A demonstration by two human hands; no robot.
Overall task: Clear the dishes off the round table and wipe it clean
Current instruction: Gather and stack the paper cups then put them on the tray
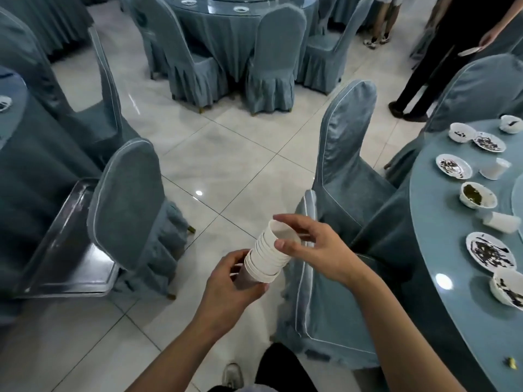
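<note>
Holding a stack of white paper cups (266, 257) over the tiled floor (232, 154), the left hand (229, 290) curls its fingers round the lower part of the stack, which tilts up and to the right with its open mouth on top; the exact number of nested cups cannot be told, though many rims show one above another. The right hand (314, 250) pinches the top cup at its rim between thumb and forefinger, the other fingers loosely bent. To the right lies the round table (452, 306), covered in blue-grey under a glass top, still laid with dirty dishes: three flat white plates, a near plate (490, 252), a middle plate (453, 166) and a far plate (489, 141), all strewn with dark scraps. Four white bowls show: one at the frame's edge (508, 287) with dark bits, one with greenish-brown leftovers (478, 195), and two far ones (462, 132) (510, 123) holding a few dark scraps. Two single cups lie tipped on their sides, one near (500, 222) and one further (494, 168). A metal tray (68, 250) rests on the seat of a covered chair (133, 210) at left, nothing visible in it.
</note>
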